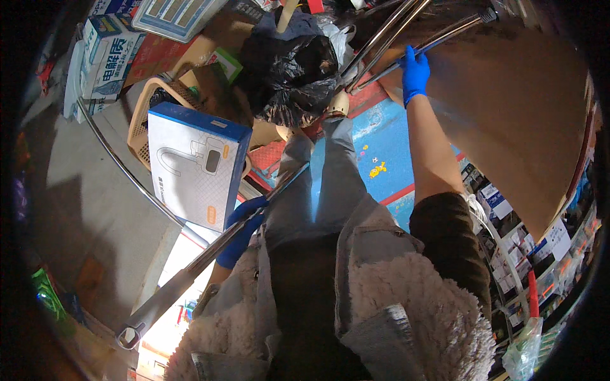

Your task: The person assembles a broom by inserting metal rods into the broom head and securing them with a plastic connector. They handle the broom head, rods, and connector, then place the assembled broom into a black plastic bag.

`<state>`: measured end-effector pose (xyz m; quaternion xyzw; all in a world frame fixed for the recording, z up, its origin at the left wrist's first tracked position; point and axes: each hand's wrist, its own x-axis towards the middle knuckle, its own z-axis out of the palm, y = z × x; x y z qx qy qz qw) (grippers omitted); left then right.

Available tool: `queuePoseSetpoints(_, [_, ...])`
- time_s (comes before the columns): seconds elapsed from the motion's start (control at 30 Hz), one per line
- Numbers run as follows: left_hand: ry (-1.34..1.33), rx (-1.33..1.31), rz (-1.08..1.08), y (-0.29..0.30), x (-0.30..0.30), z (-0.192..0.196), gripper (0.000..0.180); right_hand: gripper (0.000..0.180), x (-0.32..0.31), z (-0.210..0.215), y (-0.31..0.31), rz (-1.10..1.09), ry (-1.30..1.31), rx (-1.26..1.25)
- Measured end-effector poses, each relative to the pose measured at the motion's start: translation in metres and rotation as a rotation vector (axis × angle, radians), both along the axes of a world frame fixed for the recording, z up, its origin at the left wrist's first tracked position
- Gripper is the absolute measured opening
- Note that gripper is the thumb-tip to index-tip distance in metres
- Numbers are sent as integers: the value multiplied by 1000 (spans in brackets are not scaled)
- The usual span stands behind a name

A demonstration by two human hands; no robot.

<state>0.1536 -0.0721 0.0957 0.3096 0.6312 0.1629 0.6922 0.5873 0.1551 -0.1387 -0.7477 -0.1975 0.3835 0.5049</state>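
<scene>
Both my hands wear blue gloves. My left hand [243,230] is closed around a long metal pole [206,255], low on the left beside my hip. The pole slants from a wide grey end with a hole, at lower left, to a thin tip over my leg. Reaching far forward, my right hand [416,75] has its fingers on a second metal pole [448,33], which has a dark ribbed end at upper right. Other shiny metal tubes [386,30] lean close to that one. The underside of the right-hand grip is partly hidden.
A white-and-blue box with a faucet picture [194,166] stands by a beige plastic basket [137,130]. Beyond my feet sits a black plastic bag [295,76]. A large brown cardboard sheet [515,108] leans at right above packed goods [502,203]. Blue-and-red matting [387,143] lies underfoot.
</scene>
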Motion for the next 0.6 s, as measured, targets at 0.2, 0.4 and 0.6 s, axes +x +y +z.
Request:
queuePoseSetpoints(0.2, [27, 7, -8, -2, 6, -8, 31, 21, -42, -33, -35, -286, 124, -124])
queuePoseSetpoints(0.4, [75, -115, 22, -17, 2, -22, 31, 22, -189, -124, -31, 598, 150, 51])
queuePoseSetpoints(0.6, [53, -78, 27, -40, 1, -47, 30, 30, -298, -191, -58, 1915, -576, -435])
